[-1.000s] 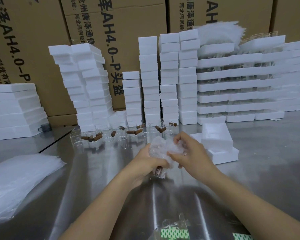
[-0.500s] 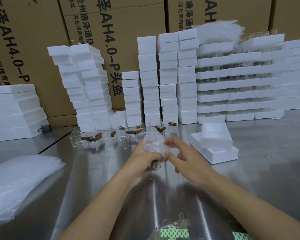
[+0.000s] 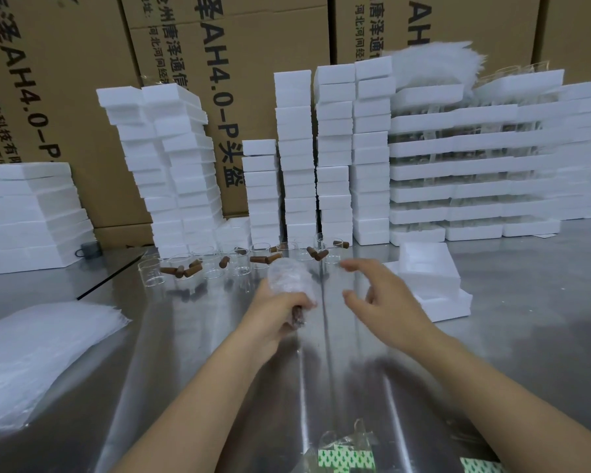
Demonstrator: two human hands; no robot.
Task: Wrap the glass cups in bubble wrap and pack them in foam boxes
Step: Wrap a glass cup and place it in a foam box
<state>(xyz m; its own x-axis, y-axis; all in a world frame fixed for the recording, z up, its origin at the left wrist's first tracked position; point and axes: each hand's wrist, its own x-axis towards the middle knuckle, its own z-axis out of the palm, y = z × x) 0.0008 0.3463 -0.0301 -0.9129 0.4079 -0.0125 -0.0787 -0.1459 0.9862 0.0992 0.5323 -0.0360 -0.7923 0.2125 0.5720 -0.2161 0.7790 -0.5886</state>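
My right hand (image 3: pixel 386 302) has let go of the bubble-wrapped glass cup (image 3: pixel 289 278) and drawn off to the right, toward the open foam box (image 3: pixel 434 288). Its fingers (image 3: pixel 355 266) now spread loose in the air, apart from the bundle. A second ago both hands were tucking the wrap. Now my left hand (image 3: pixel 273 315) alone grips it. The wrap has gone from a loose crumple to a tight roll, carried slightly toward the bench's (image 3: pixel 219 370) far edge.
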